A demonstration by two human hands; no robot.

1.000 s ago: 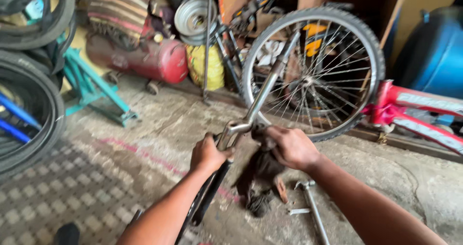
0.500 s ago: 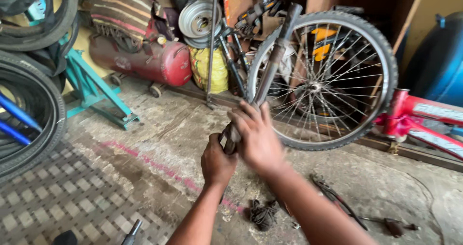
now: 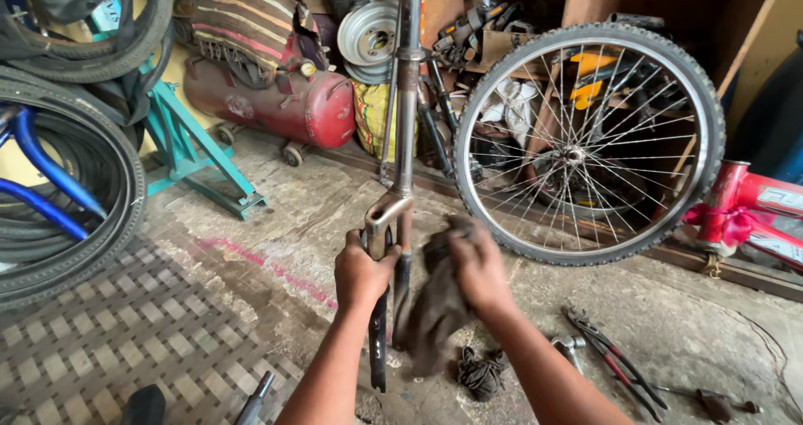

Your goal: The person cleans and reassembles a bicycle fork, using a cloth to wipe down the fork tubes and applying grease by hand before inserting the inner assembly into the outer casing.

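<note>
Fork: bicycle fork [image 3: 405, 132] stands nearly upright at the centre of the frame, its steerer tube reaching the top edge, its legs pointing down to the floor [image 3: 251, 224].
Left hand: left hand [image 3: 361, 270] is closed in a fist around one fork leg just below the crown.
Right hand: right hand [image 3: 477, 266] is curled around a dark rag [image 3: 435, 308], pressing it against the other fork leg; the rag hangs down below the hand.
Floor right: pliers [image 3: 615, 362] with red handles lie at the lower right, a dark tangle of cord [image 3: 478, 371] just beside the rag's lower end.
Behind: spoked wheel [image 3: 590, 145] leans at the upper right, well apart from the hands.
Containers: red compressor tank [image 3: 284, 107] sits at the upper left; its contents cannot be seen.
Left edge: stacked tyres [image 3: 75, 199] fill the left of the frame.
</note>
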